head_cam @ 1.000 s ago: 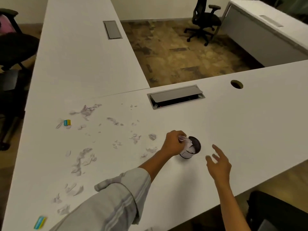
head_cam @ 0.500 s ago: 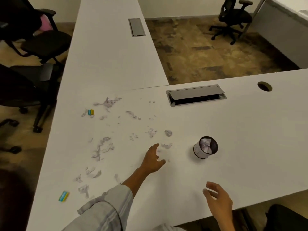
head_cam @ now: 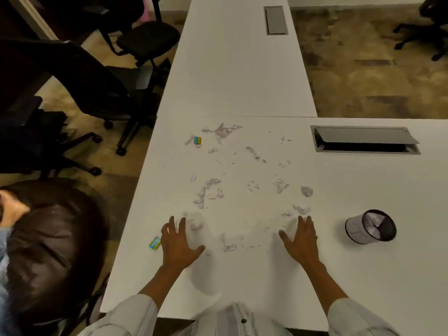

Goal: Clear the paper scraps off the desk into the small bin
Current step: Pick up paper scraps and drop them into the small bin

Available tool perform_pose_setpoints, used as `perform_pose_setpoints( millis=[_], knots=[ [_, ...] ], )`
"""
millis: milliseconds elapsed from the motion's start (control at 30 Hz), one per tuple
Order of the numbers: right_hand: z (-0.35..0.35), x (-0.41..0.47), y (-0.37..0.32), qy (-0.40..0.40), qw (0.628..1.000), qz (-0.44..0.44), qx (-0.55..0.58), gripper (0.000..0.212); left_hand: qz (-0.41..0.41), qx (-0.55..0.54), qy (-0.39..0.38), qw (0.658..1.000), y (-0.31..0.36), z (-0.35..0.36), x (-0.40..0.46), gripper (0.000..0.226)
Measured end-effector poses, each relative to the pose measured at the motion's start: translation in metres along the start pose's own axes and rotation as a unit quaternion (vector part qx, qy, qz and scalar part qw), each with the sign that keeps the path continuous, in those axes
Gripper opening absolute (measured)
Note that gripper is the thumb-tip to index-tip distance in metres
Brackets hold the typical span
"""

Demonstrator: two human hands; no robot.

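Two spread hands (head_cam: 179, 241) (head_cam: 301, 238), one bin (head_cam: 356, 229) (two erasers (head_cam: 197, 140) (head_cam: 155, 243))

Two small blue-and-yellow erasers lie on the white surface, one (head_cam: 197, 140) at about ten o'clock from the middle of the scatter and the other (head_cam: 154, 243) right at the near left edge, around eight o'clock. A grey cable hatch (head_cam: 364, 139) with its lid tilted open sits at two o'clock, and a second, closed hatch (head_cam: 276, 20) lies far off at twelve o'clock. Black office chairs (head_cam: 104, 76) crowd the patterned carpet (head_cam: 375, 76) at nine to eleven o'clock, with another chair (head_cam: 424, 32) at the far right, about one o'clock.
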State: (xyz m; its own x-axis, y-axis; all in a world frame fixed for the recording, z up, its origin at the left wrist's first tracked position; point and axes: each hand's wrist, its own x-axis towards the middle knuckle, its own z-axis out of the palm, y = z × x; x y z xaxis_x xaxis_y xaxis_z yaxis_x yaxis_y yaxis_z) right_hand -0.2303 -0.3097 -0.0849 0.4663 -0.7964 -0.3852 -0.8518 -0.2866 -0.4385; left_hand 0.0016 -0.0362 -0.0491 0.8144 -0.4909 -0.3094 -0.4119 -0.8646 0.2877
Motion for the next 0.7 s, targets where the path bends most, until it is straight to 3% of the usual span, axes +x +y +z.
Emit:
perform_pose_setpoints(
  millis=[133,333,600,700],
  knots=[
    [0.016,0.012,-0.021,-0.004,0.998,-0.031,-0.059,0.087,-0.136,0.045,-0.042,0.989,-0.039,-0.011,0.002,0.126],
    [0.058,-0.011,-0.066,-0.034,0.99,-0.113,-0.08,0.092,-0.159,-0.031,-0.102,0.981,-0.056,-0.012,0.01,0.137],
    [0.11,-0.074,-0.109,-0.088,0.968,-0.22,-0.085,0.103,0.025,-0.208,-0.103,0.972,-0.03,0.001,0.003,0.128],
    [0.112,-0.085,-0.12,-0.09,0.961,-0.252,-0.069,0.107,0.1,-0.179,-0.051,0.977,-0.032,0.001,0.006,0.122]
  ],
)
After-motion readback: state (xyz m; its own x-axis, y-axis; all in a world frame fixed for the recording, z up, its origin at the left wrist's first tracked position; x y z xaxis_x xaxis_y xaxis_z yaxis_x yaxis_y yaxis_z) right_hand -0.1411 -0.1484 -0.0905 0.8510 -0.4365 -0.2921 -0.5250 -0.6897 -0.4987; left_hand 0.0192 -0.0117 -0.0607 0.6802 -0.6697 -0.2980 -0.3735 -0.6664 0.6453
